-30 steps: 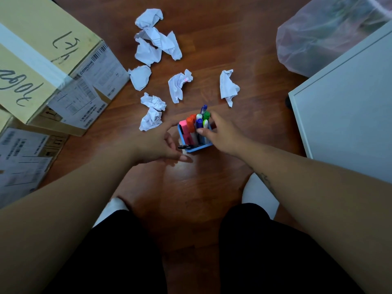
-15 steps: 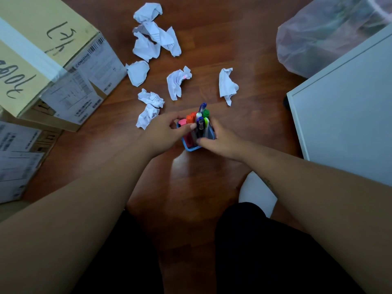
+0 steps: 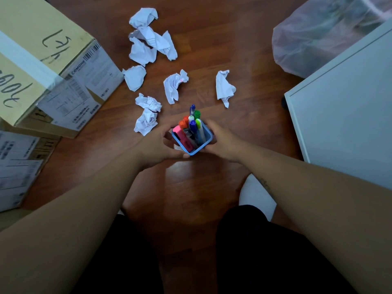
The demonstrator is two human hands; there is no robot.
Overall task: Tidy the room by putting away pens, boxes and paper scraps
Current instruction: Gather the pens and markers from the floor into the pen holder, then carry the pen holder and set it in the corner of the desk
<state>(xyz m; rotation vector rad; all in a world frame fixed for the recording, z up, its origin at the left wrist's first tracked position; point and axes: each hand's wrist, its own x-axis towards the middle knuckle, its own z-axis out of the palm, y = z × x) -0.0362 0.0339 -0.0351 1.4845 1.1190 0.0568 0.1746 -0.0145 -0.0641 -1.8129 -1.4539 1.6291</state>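
Observation:
A small blue pen holder (image 3: 209, 137) stands on the wooden floor, packed with several coloured pens and markers (image 3: 192, 126). My left hand (image 3: 158, 145) grips its left side and my right hand (image 3: 222, 141) grips its right side. Several crumpled white paper scraps (image 3: 175, 85) lie scattered on the floor beyond the holder, the nearest one (image 3: 146, 119) just left of my left hand. A taped cardboard box (image 3: 46, 66) with handwriting sits at the left.
Flatter boxes with printed labels (image 3: 17, 166) lie under and beside the big box at the left. A white cabinet (image 3: 347, 115) stands at the right, with a translucent pink plastic bag (image 3: 322, 32) behind it. My knees in dark trousers fill the bottom.
My left hand carried a dark pen up and dropped it into the holder, then moved down to the holder's side. Both hands now clasp the holder.

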